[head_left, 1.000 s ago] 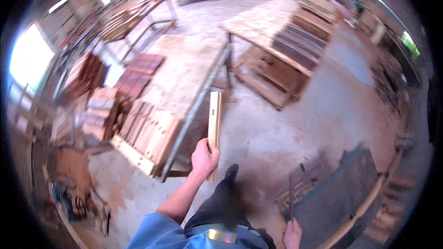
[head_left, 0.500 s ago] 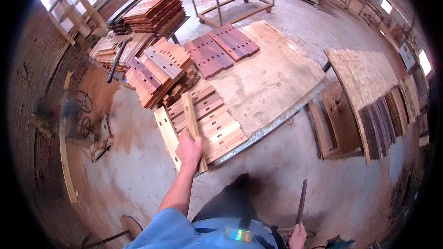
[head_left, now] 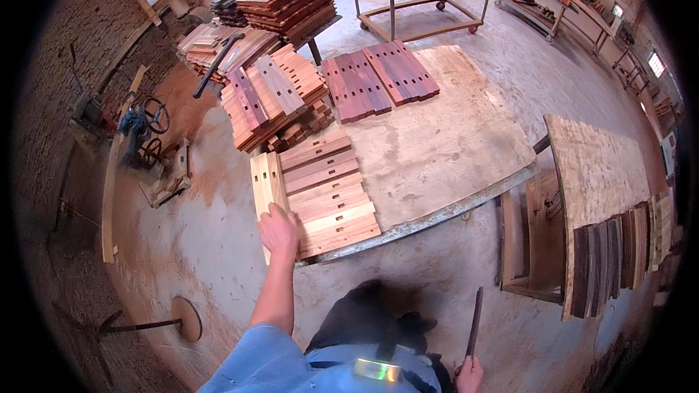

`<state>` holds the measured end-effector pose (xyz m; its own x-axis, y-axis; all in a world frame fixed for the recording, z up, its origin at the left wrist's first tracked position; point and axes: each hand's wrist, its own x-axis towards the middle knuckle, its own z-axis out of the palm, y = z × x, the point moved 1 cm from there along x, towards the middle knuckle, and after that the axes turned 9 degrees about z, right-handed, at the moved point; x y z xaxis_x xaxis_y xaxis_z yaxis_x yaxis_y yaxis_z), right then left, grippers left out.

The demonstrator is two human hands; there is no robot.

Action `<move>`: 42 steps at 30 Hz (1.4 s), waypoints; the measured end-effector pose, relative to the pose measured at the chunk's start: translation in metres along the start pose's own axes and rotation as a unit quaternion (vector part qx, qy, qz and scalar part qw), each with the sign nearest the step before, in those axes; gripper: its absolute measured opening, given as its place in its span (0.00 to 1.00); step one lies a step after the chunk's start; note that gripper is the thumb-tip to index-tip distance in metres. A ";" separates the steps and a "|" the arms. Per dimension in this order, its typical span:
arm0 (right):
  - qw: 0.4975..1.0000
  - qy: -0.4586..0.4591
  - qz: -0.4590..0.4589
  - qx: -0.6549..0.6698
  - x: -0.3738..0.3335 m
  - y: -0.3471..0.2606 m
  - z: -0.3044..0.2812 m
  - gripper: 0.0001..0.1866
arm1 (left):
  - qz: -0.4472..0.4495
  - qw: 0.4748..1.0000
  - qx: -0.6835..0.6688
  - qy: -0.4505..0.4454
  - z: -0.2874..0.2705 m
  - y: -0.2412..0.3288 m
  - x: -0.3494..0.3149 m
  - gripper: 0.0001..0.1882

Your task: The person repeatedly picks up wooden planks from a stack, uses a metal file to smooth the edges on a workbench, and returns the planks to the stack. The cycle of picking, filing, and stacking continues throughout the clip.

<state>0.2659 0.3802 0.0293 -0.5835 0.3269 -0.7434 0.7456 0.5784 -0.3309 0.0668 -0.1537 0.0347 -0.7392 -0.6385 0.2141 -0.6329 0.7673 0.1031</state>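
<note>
My left hand (head_left: 279, 233) is closed over the near end of a pale wooden board (head_left: 274, 183) at the table's left edge. This board lies against another pale slotted board (head_left: 259, 182), across the ends of a row of slotted slats (head_left: 333, 196). The row mixes light and reddish-brown wood, each slat with a small dark slot. Low at the right, my right hand (head_left: 470, 375) grips a thin dark strip (head_left: 475, 320), held upright beside my body and away from the table. What the strip is made of I cannot tell.
Purplish-brown slotted boards (head_left: 378, 80) lie at the back of the plywood-topped table (head_left: 451, 138). Stacked slats (head_left: 273, 94) stand at its left. A plywood sheet (head_left: 593, 167) with dark strips is to the right. A wheeled metal cart (head_left: 422, 7) stands behind; a round-based stand (head_left: 191, 319) is lower left.
My left hand has shifted left with the pale board, which lay slanted over the slats and now rests along the other pale board. The view has turned somewhat; my right hand still holds the strip.
</note>
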 end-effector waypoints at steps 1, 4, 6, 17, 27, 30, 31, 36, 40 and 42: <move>1.000 0.015 -0.009 0.006 0.004 0.005 -0.011 0.24 | 0.013 0.999 0.006 0.033 -0.002 0.008 -0.006 0.23; 0.998 0.047 -0.021 0.029 0.020 0.041 -0.031 0.20 | 0.101 0.994 -0.015 0.029 -0.014 0.062 -0.043 0.26; 0.997 0.059 -0.007 0.050 0.043 0.098 -0.039 0.20 | 0.204 0.976 -0.073 -0.012 -0.022 0.132 -0.086 0.27; 0.957 0.202 0.134 0.160 0.017 0.214 -0.120 0.22 | 0.620 0.689 -0.344 -0.151 -0.093 0.454 -0.273 0.19; 0.859 0.289 0.141 0.398 0.022 0.259 -0.056 0.18 | 0.747 0.479 -0.439 -0.140 -0.138 0.785 -0.383 0.17; 0.896 0.253 0.225 0.287 0.038 0.263 -0.058 0.19 | 0.772 0.458 -0.433 -0.082 -0.148 0.886 -0.424 0.17; 0.886 0.250 0.259 0.291 0.041 0.261 -0.060 0.19 | 0.785 0.434 -0.435 -0.082 -0.154 0.915 -0.448 0.17; 0.782 0.292 0.279 0.475 0.069 0.257 -0.038 0.23 | 0.859 0.364 -0.360 0.002 -0.187 1.030 -0.535 0.22; 0.763 0.431 0.270 0.400 0.048 0.205 -0.101 0.26 | 0.878 0.354 -0.303 0.106 -0.171 1.097 -0.594 0.29; 0.760 0.460 0.297 0.348 0.059 0.208 -0.065 0.26 | 0.885 0.353 -0.277 0.123 -0.170 1.113 -0.610 0.27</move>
<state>0.3660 0.5682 -0.0459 0.1843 0.9462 -0.2659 0.7680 -0.3075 -0.5618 -0.1475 1.0994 0.1841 0.2210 0.8432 0.4900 0.9636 -0.1111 -0.2433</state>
